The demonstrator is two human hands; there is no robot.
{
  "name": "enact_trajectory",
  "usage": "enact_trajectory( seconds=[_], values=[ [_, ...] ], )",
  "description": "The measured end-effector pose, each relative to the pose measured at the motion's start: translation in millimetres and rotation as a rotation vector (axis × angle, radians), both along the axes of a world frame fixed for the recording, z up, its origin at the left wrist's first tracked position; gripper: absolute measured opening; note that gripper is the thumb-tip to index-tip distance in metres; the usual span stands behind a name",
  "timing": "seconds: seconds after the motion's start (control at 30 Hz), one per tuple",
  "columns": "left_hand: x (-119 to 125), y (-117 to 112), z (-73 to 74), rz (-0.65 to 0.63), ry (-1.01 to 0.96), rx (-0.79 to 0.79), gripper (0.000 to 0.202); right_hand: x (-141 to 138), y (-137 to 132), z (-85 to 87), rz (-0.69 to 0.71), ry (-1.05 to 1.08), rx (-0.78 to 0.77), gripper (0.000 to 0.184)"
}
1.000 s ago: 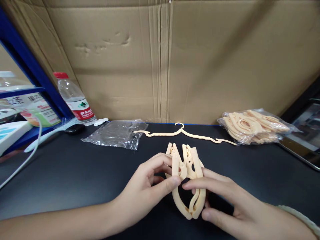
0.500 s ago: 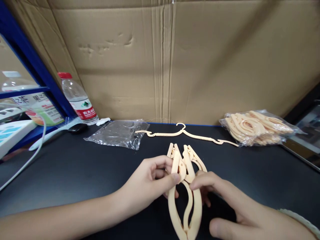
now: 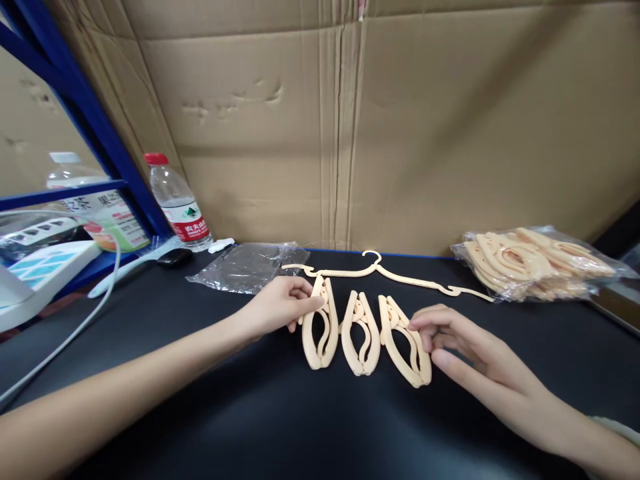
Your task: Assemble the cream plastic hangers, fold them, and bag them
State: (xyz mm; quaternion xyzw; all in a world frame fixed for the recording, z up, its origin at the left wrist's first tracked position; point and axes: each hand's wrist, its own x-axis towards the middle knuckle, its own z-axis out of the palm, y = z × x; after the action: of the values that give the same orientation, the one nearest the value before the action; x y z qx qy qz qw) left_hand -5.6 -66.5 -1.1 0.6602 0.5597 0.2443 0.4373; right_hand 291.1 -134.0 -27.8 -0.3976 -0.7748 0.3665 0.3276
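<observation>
Three folded cream plastic hangers lie side by side on the black table: a left one (image 3: 320,327), a middle one (image 3: 361,333) and a right one (image 3: 404,341). My left hand (image 3: 278,305) pinches the top of the left hanger with curled fingers. My right hand (image 3: 465,347) touches the right hanger's upper edge with its fingertips, fingers loosely bent. An unfolded cream hanger (image 3: 380,273) lies flat just behind them.
A clear bag of more folded hangers (image 3: 537,263) sits at the back right. An empty clear bag (image 3: 247,265) and a water bottle (image 3: 179,203) are back left, by a blue shelf frame (image 3: 85,113) and white cable (image 3: 75,327). A cardboard wall (image 3: 380,127) stands behind.
The bundle of folded hangers held between both hands has been laid down and spread into a row of three farther back on the table. Both hands moved apart.
</observation>
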Motion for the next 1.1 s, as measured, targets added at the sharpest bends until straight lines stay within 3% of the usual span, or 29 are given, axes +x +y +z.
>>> enact_trajectory(
  seconds=[0.13, 0.23, 0.37, 0.5, 0.6, 0.77, 1.1],
  values=[
    [0.0, 0.3, -7.8, 0.000, 0.042, -0.033, 0.044, 0.2, 4.1, -1.3, -0.005, -0.020, 0.047, 0.023],
    [0.7, -9.5, -3.5, -0.041, 0.129, 0.002, 0.054, 1.5, 5.2, 0.3, 0.005, -0.078, 0.180, 0.022],
    [0.5, -35.4, 6.1, -0.231, 0.565, 0.386, 0.056, 2.3, 1.9, 2.6, 0.080, -0.283, 0.385, 0.036],
    [6.4, -65.7, 5.5, -0.393, 0.754, 0.598, 0.075, -2.0, -5.9, 1.0, 0.173, -0.525, 0.487, 0.064],
    [12.4, -78.4, -0.8, -0.503, 0.810, 0.615, 0.072, -6.5, -10.8, 0.8, 0.258, -0.645, 0.488, 0.071],
    [15.6, -80.2, -8.6, -0.500, 0.840, 0.634, 0.065, -9.3, -11.6, 3.1, 0.314, -0.752, 0.420, 0.071],
    [16.6, -67.9, -14.1, -0.534, 0.772, 0.584, 0.067, -4.6, -6.0, -3.7, 0.280, -0.663, 0.393, 0.075]
  ],
)
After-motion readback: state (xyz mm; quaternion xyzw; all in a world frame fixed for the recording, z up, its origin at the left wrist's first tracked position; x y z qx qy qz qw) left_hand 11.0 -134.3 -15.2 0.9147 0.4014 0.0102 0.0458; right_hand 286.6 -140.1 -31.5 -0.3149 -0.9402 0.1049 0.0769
